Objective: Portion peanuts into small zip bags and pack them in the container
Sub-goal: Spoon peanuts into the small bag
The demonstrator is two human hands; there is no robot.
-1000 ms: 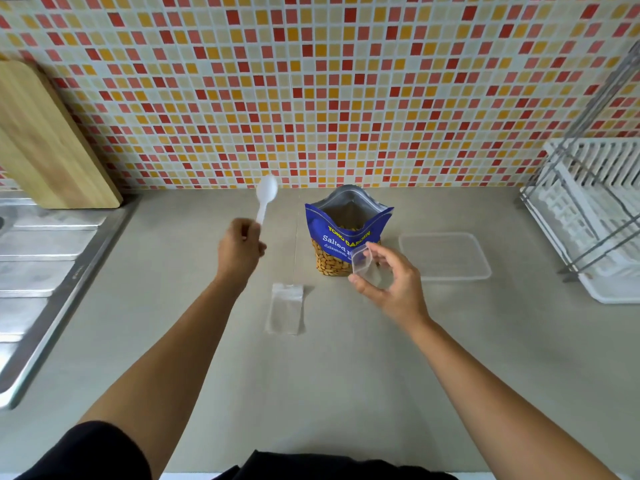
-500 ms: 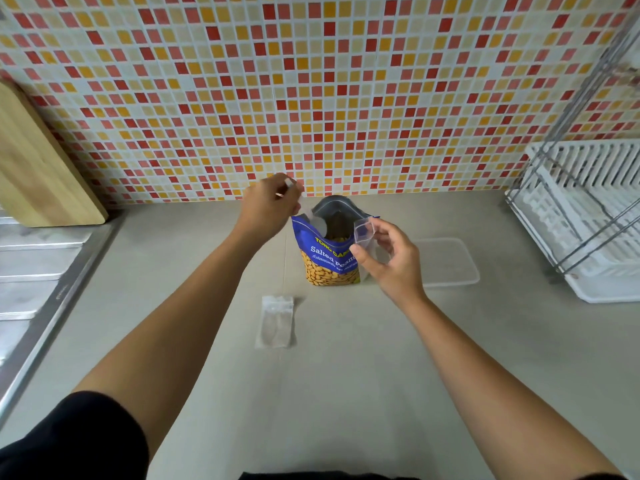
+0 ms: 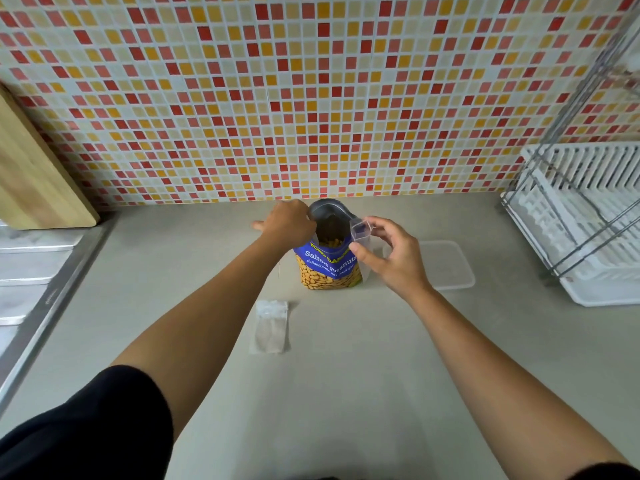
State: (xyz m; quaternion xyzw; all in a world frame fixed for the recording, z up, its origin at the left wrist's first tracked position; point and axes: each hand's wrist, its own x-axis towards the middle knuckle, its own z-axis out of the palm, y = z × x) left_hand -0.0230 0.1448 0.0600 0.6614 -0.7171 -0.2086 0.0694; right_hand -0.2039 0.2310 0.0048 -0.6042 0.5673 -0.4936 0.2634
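A blue and yellow bag of salted peanuts [image 3: 329, 268] stands open at the back of the counter. My left hand [image 3: 287, 221] is at the bag's mouth, its fingers curled over the left rim; the white spoon it held a moment ago is hidden from view. Just right of the bag, my right hand [image 3: 391, 258] pinches a small clear zip bag [image 3: 362, 233] with its mouth held open. Another small zip bag [image 3: 272, 325] lies flat on the counter in front. A clear shallow container [image 3: 450, 268] sits behind my right hand.
A white dish rack with a wire frame [image 3: 588, 216] fills the right side. A wooden cutting board [image 3: 31, 181] leans on the tiled wall at left, above a steel sink drainboard [image 3: 31, 271].
My left hand carried the white spoon from left of the peanut bag up and into its mouth, where the spoon is now out of sight. My right hand lifted the open zip bag closer to the rim.
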